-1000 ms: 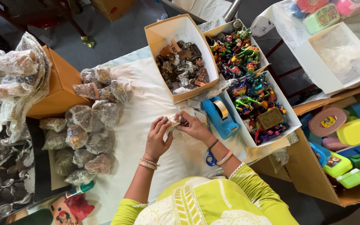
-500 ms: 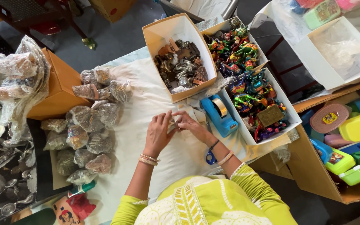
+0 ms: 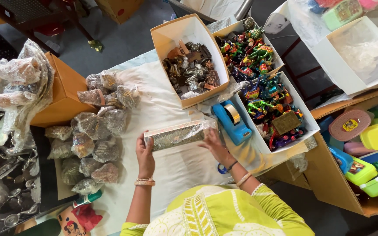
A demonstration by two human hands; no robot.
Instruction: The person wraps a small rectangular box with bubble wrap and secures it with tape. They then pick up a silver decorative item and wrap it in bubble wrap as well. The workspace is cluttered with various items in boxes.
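Fingers of both hands, left hand [image 3: 145,154] and right hand [image 3: 214,144], grasp the wrapped flat box [image 3: 176,135] by its ends; I judge wrapping underway (tape dispenser [image 3: 231,121] near), sealing next.

A table under a white cloth [image 3: 162,109] carries a heap of clear-wrapped packets [image 3: 95,135], an open box of brown metal figures [image 3: 189,57], two boxes of coloured figurines [image 3: 263,96], a blue tape dispenser [image 3: 230,122] and scissors [image 3: 223,168].

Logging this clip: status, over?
Left hand and right hand grip the wrapped packet at its ends. Tape dispenser close right. Nothing blocking.
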